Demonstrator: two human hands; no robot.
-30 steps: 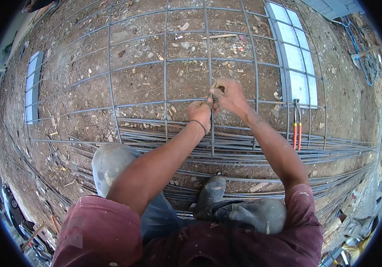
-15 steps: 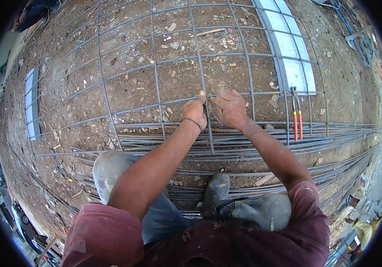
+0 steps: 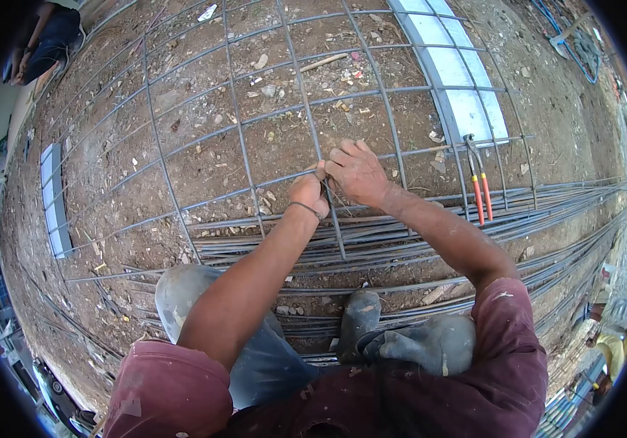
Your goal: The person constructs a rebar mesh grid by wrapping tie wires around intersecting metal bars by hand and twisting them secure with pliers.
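Observation:
A grid of steel rebar (image 3: 242,150) spreads over the dirt in front of me. My left hand (image 3: 309,193), with a dark band at the wrist, is closed at a crossing of two bars. My right hand (image 3: 358,174) meets it there from the right, fingers curled and pinching. A thin tie wire (image 3: 339,196) shows just under the right hand; the fingers cover most of it. Right of my hands, pincers with red and yellow handles (image 3: 482,198) hang by their jaws on a bar.
A long pale block (image 3: 466,91) lies under the grid at right, a smaller block (image 3: 53,198) at left. Loose rods (image 3: 277,241) are bundled by my boots (image 3: 361,317). Another person (image 3: 51,44) is at the far upper left. A shovel (image 3: 563,44) lies upper right.
My view has shifted slightly, so the grid and pincers sit farther left. Both hands stay at the same crossing; the right fingers have closed in against the left hand.

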